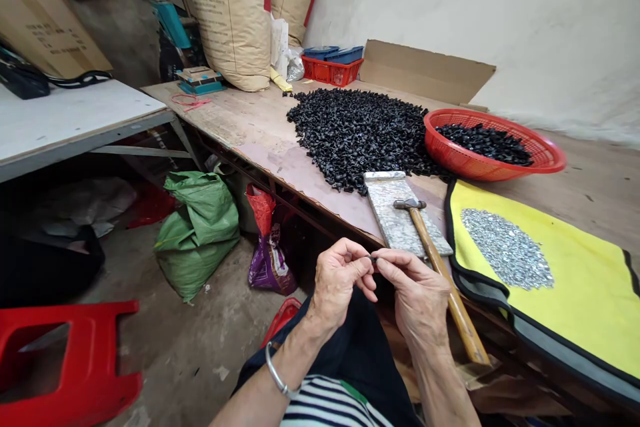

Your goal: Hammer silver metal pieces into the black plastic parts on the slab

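Observation:
My left hand (337, 280) and my right hand (420, 290) meet at the fingertips over my lap, both pinching one small black part (373, 259). Just beyond them a worn metal plate (395, 217) lies at the table edge. A hammer (430, 240) rests on it, head on the plate, wooden handle passing beside my right hand. Behind the plate spreads a large pile of black parts (365, 130). To the right, small silvery pieces (507, 247) lie heaped on a yellow cloth (590, 287) with black edging.
A red basket (550, 157) with black parts stands at the right. Large paper sacks (230, 13), a red crate (333, 72) and a cardboard sheet (425, 73) are behind. On the floor are a green sack (197, 233), a purple bag (270, 263) and a red stool (90, 360).

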Action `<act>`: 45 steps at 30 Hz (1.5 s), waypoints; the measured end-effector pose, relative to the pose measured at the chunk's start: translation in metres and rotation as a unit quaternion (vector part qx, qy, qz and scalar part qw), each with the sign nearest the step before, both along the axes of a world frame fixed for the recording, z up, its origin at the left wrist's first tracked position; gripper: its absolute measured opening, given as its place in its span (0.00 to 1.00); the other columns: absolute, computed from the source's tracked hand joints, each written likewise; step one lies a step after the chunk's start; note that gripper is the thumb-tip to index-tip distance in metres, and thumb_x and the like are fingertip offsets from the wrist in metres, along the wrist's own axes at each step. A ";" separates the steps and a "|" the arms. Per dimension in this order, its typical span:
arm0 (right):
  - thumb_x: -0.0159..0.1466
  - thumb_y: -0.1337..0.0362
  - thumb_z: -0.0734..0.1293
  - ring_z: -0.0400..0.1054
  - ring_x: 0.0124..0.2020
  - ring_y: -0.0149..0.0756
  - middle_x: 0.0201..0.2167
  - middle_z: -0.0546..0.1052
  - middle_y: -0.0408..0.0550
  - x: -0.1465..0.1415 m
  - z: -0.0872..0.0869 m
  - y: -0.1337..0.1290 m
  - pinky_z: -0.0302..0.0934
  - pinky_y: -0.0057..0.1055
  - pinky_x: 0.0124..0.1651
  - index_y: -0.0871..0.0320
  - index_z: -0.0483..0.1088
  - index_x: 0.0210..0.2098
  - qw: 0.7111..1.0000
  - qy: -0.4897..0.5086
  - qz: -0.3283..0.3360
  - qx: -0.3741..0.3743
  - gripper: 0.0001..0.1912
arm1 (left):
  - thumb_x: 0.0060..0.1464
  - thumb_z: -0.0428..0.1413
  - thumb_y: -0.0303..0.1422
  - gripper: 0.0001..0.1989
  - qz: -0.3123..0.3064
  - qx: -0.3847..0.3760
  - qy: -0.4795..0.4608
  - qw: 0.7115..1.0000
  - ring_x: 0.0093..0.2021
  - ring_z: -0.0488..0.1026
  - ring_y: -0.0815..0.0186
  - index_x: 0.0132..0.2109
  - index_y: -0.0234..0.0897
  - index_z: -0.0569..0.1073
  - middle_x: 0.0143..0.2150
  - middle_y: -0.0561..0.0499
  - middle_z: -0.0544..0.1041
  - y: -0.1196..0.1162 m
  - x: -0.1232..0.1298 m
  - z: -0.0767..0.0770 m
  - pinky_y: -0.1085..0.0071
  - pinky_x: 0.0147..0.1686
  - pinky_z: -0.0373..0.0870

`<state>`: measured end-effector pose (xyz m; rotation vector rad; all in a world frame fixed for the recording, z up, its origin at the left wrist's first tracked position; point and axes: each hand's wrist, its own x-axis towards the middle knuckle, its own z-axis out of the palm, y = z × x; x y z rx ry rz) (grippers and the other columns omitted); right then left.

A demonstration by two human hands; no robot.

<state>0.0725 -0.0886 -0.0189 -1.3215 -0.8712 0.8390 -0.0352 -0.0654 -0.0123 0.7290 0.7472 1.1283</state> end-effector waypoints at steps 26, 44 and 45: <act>0.45 0.66 0.74 0.67 0.19 0.31 0.19 0.75 0.44 0.005 0.011 -0.016 0.63 0.28 0.23 0.60 0.74 0.24 0.992 0.083 0.051 -0.075 0.07 | 0.41 0.61 0.30 0.08 -0.083 -0.007 -0.052 0.995 0.14 0.67 0.70 0.27 0.30 0.70 0.16 0.52 0.72 -0.005 -0.001 -0.011 0.77 0.09 0.65; 0.42 0.68 0.74 0.65 0.14 0.30 0.15 0.73 0.44 0.019 0.020 -0.014 0.61 0.26 0.18 0.61 0.73 0.21 0.968 0.187 0.091 -0.140 0.08 | 0.41 0.61 0.31 0.09 -0.114 -0.004 -0.045 0.992 0.16 0.68 0.71 0.29 0.30 0.72 0.20 0.51 0.73 -0.007 0.000 -0.010 0.75 0.13 0.69; 0.41 0.68 0.75 0.65 0.13 0.30 0.15 0.73 0.44 0.020 0.020 -0.014 0.61 0.26 0.17 0.61 0.73 0.21 0.969 0.188 0.080 -0.141 0.09 | 0.41 0.62 0.31 0.09 -0.117 0.000 -0.033 0.993 0.16 0.68 0.71 0.30 0.29 0.72 0.20 0.51 0.73 -0.006 -0.001 -0.010 0.75 0.14 0.69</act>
